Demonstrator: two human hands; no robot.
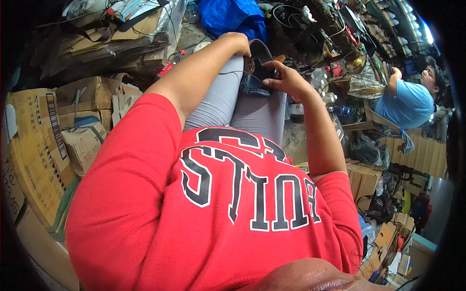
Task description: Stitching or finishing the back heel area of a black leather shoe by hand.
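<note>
A dark shoe with a ridged, stitched-looking edge lies across my grey-trousered thighs, its hollow side facing up. My left hand bends over its far left side with the fingers curled down against it; the fingertips are mostly hidden. From the right, my right hand reaches over the shoe. Its thumb and forefinger are spread apart, their tips at the dark upper, and the other fingers are tucked out of sight. A thin dark cord runs over my left thigh towards the shoe.
Cardboard boxes stack up on the left. A blue plastic sheet lies beyond my knees. Bottles and clutter crowd the right. A person in a blue shirt sits at the far right. Flattened cardboard is piled at the far left.
</note>
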